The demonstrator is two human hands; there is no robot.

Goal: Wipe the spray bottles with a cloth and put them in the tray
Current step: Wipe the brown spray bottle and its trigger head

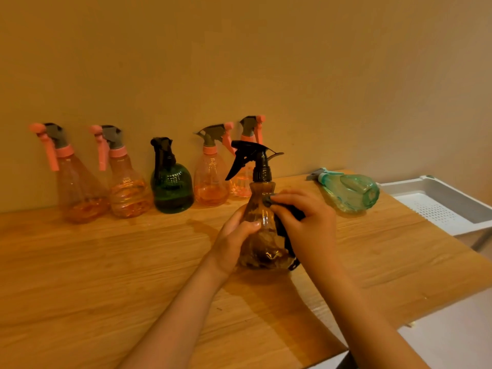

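Amber plastic, clear and faceted, makes up the spray bottle (262, 227) standing upright near the middle of the wooden table (106, 275), topped with a black trigger head. The left hand (234, 235) curls around its left side, thumb across the front. The right hand (306, 217) presses a dark cloth (288, 225) against the bottle's right side, fingers bent over it. Along the wall behind stand four pink bottles (80, 187) and one dark green bottle (171, 187), all upright. A pale green bottle (351, 193) lies on its side near the table's right edge, between the hands and the white tray (415, 194) beyond that edge.
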